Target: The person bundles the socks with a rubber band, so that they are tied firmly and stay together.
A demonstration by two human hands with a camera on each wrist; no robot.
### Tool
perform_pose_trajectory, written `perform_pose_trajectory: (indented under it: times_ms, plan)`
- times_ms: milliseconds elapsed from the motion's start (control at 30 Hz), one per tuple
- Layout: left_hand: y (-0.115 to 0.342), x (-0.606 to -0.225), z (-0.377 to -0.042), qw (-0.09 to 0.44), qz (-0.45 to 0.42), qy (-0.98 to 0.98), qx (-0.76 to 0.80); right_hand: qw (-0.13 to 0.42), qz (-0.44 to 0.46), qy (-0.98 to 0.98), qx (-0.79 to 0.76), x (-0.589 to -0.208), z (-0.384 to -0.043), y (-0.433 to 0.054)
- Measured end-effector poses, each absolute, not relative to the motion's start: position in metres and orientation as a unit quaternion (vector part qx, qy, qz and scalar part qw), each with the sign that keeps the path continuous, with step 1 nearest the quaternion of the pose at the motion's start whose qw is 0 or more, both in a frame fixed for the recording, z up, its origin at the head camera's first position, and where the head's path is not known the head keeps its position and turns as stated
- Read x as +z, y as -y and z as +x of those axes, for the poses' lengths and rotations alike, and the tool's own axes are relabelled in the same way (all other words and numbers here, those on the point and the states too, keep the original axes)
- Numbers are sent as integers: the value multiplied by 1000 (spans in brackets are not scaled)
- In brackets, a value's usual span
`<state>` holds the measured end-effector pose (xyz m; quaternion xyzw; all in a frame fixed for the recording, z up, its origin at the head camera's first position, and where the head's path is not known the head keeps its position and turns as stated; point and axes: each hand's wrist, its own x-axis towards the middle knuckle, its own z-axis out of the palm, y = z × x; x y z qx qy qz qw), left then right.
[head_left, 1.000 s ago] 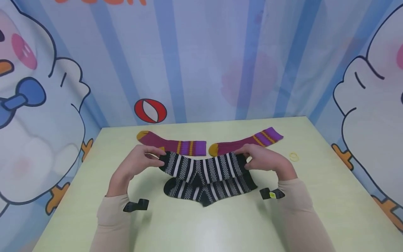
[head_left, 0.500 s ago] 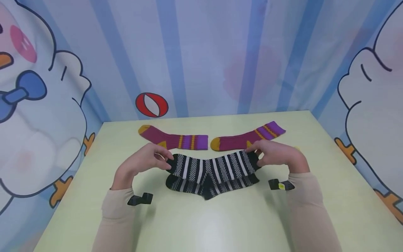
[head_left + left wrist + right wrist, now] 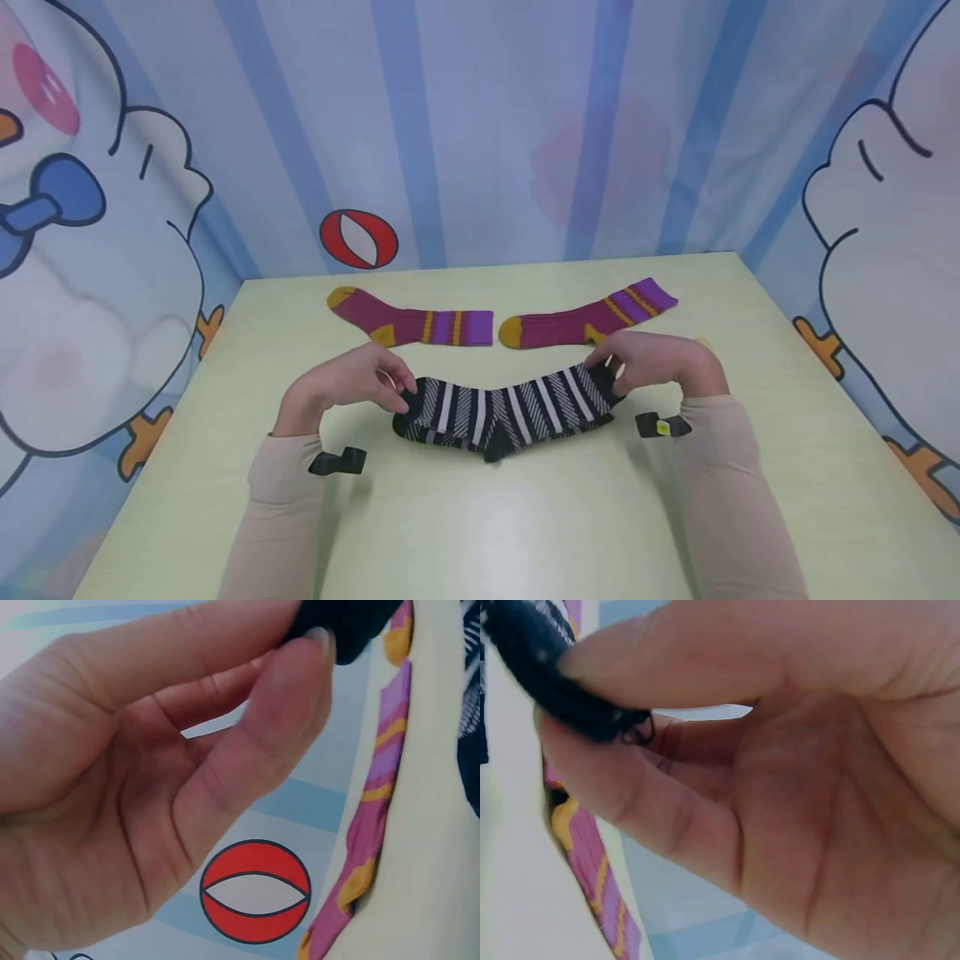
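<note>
The left hand (image 3: pixel 356 379) pinches the toe of the top sock (image 3: pixel 517 408) between thumb and fingers; the right hand (image 3: pixel 656 362) pinches its cuff likewise. The top sock stretches mid-table (image 3: pixel 495 525) above the under sock (image 3: pixel 438 438), almost covering it; whether they touch, I cannot tell. Two maroon socks (image 3: pixel 570 325) lie end to end along the table's far edge.
</note>
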<state>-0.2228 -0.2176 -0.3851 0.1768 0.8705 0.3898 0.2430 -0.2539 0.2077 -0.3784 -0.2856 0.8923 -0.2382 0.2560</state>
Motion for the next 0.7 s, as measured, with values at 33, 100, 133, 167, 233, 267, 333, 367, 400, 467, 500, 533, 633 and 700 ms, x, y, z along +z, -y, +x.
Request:
perform_pose_trajectory:
  times_ms: [33,100,133,167,233,267,333,367,400,467,500,533,633,700]
  plan:
    - [217,-387,-224,247,179,-871,385,260,-288,-890,-239,-380,-255,-207]
    - [217,-392,-226,255,183,-872,375,268,-289,-886,-243,-383,-257,-206]
    - [217,-394,-228,258,182,-874,370,272,-287,-885,-245,-384,-258,-205]
    - [217,-397,-229,261,180,-875,365,275,-287,-884,-246,-386,-258,-205]
    - [217,-401,-231,265,177,-877,359,280,-283,-883,-248,-388,-260,-203]
    - [216,-403,-232,266,173,-879,357,282,-281,-883,-248,-389,-261,-202]
    - [216,-406,-234,267,165,-882,352,285,-279,-883,-247,-391,-262,-200]
    - [217,-407,-235,265,161,-884,349,285,-281,-883,-246,-392,-262,-199]
    - [217,-408,-236,263,157,-886,348,285,-280,-883,-245,-393,-263,-198]
    - [218,-409,-237,258,149,-890,345,285,-280,-884,-244,-395,-264,-196]
    - [218,-410,-237,257,146,-892,344,285,-279,-884,-243,-396,-265,-195]
    - [219,-410,-238,255,145,-892,343,285,-279,-885,-241,-397,-265,-194]
    - [220,-413,-239,255,138,-895,339,287,-268,-889,-238,-400,-266,-192]
    - [221,-414,-239,256,136,-896,336,287,-264,-891,-233,-402,-266,-191]
